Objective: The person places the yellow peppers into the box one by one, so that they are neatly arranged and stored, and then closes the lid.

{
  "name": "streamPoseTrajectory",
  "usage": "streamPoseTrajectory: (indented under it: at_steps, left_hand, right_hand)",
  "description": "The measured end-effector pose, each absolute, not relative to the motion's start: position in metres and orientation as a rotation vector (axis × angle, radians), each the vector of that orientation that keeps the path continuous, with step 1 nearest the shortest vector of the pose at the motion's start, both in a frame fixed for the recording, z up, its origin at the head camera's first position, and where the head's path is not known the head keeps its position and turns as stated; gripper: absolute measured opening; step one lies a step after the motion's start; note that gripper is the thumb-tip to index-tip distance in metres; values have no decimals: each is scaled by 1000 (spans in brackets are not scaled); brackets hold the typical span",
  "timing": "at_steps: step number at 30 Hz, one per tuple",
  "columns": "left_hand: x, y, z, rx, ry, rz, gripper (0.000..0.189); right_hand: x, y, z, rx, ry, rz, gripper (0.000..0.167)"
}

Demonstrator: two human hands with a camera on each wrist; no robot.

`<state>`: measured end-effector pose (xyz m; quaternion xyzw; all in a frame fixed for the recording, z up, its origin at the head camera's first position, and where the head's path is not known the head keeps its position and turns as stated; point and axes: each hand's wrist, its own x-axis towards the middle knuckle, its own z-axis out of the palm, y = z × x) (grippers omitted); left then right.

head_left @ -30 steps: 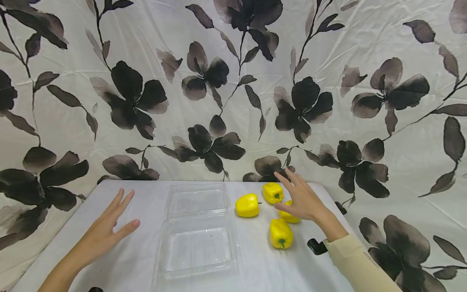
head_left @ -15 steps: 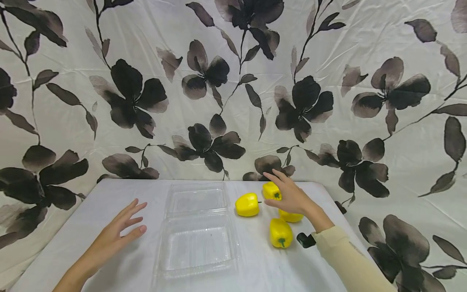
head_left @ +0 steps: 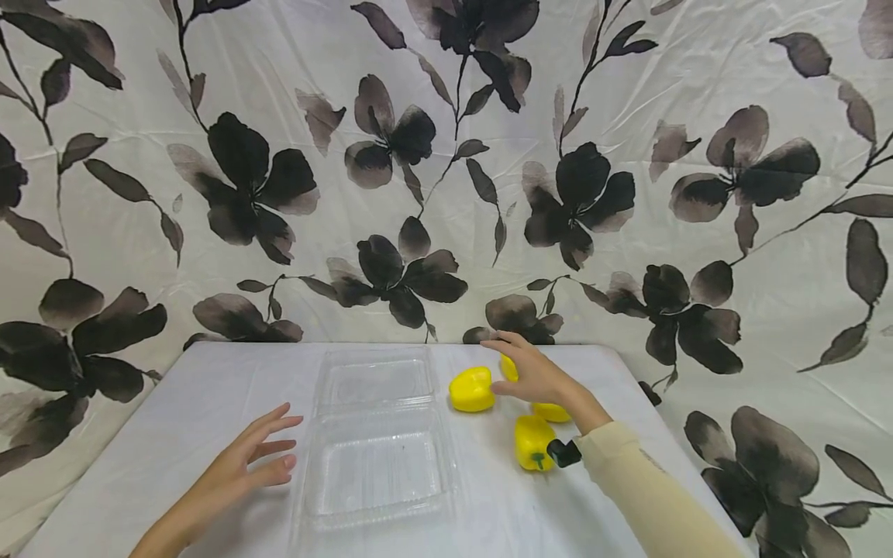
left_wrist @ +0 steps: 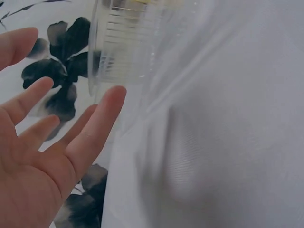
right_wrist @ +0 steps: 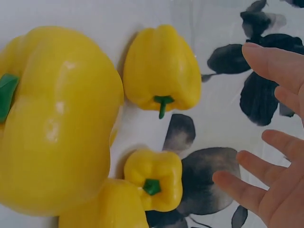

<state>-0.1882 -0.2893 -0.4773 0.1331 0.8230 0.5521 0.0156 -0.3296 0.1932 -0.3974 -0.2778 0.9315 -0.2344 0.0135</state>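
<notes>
My right hand (head_left: pixel 536 373) hovers, fingers spread, over a group of several yellow bell peppers with green stems. Left of it lies one bell pepper (head_left: pixel 470 390), near the thumb. A back bell pepper (head_left: pixel 508 369) and another bell pepper (head_left: pixel 551 412) are partly covered by this hand. The front bell pepper (head_left: pixel 533 442) sits below the wrist, and the right wrist view shows the peppers apart from the fingers. An opened clear plastic clamshell container (head_left: pixel 377 411) lies flat in the middle. Just left of it my left hand (head_left: pixel 240 469) is held in the air, fingers extended, holding nothing.
A white cloth (head_left: pixel 181 411) covers the table. Behind it hangs a white curtain (head_left: pixel 488 232) with dark flowers, close to the table's back edge. A small black device (head_left: pixel 563 452) is at the right wrist, overlapping the front pepper in the head view.
My right hand has moved left across the peppers, toward the leftmost one. My left hand has come right and nearer the front, closer to the container. Peppers and container have stayed put.
</notes>
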Motion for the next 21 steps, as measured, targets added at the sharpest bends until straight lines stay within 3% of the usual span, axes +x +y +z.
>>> streamPoseTrajectory:
  at_steps: [21]
  left_hand:
    - [-188, -276, -492, 387, 2501, 1666, 51]
  right_hand:
    - [-346, 166, -421, -825, 2797, -702, 57]
